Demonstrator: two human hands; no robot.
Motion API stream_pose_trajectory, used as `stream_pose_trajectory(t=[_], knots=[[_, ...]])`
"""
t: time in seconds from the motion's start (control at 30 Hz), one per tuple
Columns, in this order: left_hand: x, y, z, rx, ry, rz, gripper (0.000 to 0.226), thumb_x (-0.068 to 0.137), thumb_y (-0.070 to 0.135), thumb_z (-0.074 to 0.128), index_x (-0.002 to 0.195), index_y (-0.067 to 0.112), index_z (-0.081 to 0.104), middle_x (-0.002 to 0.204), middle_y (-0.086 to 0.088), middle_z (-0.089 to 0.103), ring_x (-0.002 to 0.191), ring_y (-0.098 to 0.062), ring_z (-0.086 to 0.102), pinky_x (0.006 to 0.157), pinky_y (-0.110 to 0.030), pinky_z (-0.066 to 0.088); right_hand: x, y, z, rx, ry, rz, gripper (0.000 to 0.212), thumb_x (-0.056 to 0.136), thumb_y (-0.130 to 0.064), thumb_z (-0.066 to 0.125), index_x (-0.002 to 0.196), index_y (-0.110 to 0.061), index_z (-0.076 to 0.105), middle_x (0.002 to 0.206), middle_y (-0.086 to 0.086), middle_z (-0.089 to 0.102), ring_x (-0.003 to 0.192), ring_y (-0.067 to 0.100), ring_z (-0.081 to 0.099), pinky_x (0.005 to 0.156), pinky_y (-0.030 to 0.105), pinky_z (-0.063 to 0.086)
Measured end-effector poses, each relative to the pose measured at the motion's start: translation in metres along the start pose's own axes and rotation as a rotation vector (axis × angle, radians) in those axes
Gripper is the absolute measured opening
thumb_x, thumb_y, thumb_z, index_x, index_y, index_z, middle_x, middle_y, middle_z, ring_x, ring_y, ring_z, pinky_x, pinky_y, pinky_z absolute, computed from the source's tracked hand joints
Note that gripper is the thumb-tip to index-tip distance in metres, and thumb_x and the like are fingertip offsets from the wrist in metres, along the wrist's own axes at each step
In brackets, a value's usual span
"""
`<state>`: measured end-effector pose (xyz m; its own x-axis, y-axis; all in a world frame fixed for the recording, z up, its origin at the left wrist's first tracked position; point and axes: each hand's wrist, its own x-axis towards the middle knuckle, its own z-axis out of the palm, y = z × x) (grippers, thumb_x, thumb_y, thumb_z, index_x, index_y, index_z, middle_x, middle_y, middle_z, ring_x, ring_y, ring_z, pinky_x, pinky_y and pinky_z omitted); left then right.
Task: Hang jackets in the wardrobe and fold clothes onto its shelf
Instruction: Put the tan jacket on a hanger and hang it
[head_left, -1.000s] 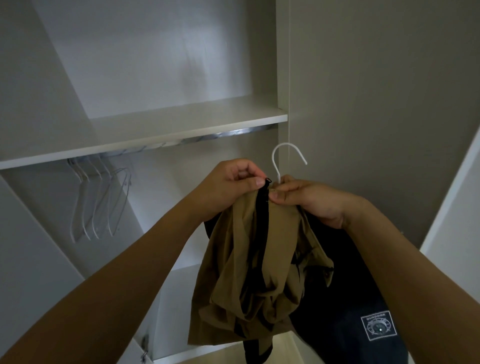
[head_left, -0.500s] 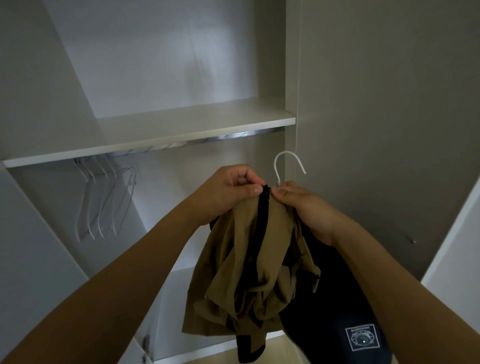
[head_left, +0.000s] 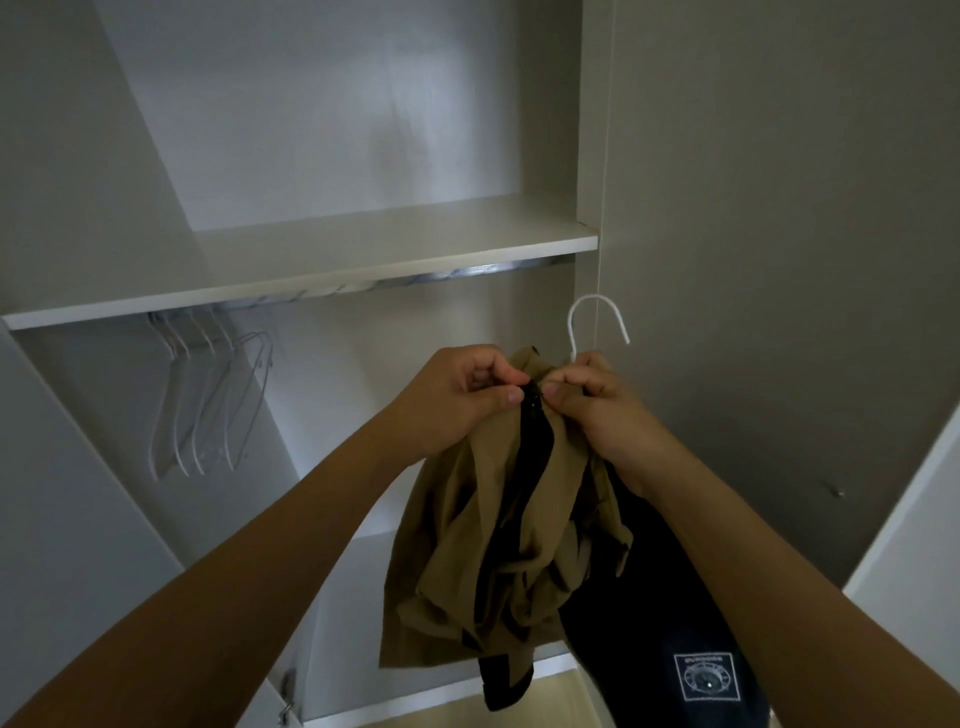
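Open white wardrobe (head_left: 337, 130), shelf (head_left: 363, 249) above the chrome rail (head_left: 467, 271), spare hangers (head_left: 208, 400) bunched at its left end. Since a second ago the hands and load have barely shifted; only the view tilted. Left hand (head_left: 457, 400) and right hand (head_left: 597, 400) both pinch the tan jacket (head_left: 498, 545) at its collar beside the black zipper (head_left: 530, 467), white hanger hook (head_left: 597, 322) poking up. Dark garment (head_left: 675, 649) hangs behind. Looks like still seating the collar; not yet on the rail.

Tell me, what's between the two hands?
In the head view, the jacket's black zipper top sits between the left hand and the right hand.
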<state>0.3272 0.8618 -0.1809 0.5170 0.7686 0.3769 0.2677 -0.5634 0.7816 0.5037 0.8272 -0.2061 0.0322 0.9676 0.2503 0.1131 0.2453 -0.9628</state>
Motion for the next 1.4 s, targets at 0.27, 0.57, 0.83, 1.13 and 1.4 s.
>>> stream_pose_trajectory(t=[0.27,0.57,0.83,1.13,1.4], knots=[[0.001,-0.013,0.007,0.5,0.213,0.274,0.007,0.089,0.021,0.06,0.088,0.016,0.065,0.095,0.007,0.056,0.088,-0.009,0.054,0.084,-0.029,0.047,0.008,-0.002,0.001,-0.017,0.04,-0.033,0.029,0.092,-0.017,0.062,0.068,-0.031,0.071,0.095,-0.002,0.045,0.086,0.007,0.053,0.079,0.021,0.043],[0.0,-0.026,0.021,0.857,0.155,0.207,0.023,0.088,0.039,0.037,0.075,0.023,0.045,0.076,0.009,0.042,0.073,-0.013,0.037,0.069,-0.031,0.026,0.011,0.004,0.004,-0.01,0.148,0.029,0.026,0.093,-0.015,0.059,0.071,-0.024,0.068,0.098,-0.002,0.043,0.086,0.007,0.052,0.074,0.016,0.042],[-0.01,-0.005,0.013,0.954,-0.222,0.418,0.021,0.084,0.023,0.046,0.066,0.013,0.049,0.066,0.002,0.044,0.064,-0.013,0.038,0.063,-0.029,0.03,0.022,0.006,0.001,-0.025,0.327,0.01,0.02,0.095,-0.011,0.056,0.077,-0.014,0.066,0.097,-0.004,0.039,0.08,0.004,0.048,0.064,0.002,0.041],[-0.002,0.0,-0.015,0.247,-0.074,-0.179,0.034,0.081,0.047,0.07,0.101,0.025,0.054,0.105,0.011,0.054,0.094,-0.004,0.056,0.074,-0.018,0.046,0.041,-0.022,0.01,-0.002,0.136,0.025,0.026,0.097,-0.02,0.054,0.075,-0.015,0.068,0.121,0.02,0.051,0.102,0.029,0.059,0.094,0.043,0.051],[-0.008,-0.022,-0.031,-0.203,0.291,-0.681,0.022,0.087,0.022,0.066,0.1,0.004,0.067,0.097,-0.017,0.071,0.082,-0.025,0.067,0.069,-0.031,0.053,0.038,-0.012,0.004,0.008,0.188,0.056,0.021,0.092,-0.025,0.062,0.075,-0.014,0.068,0.096,0.017,0.067,0.08,0.012,0.066,0.073,0.019,0.052]])
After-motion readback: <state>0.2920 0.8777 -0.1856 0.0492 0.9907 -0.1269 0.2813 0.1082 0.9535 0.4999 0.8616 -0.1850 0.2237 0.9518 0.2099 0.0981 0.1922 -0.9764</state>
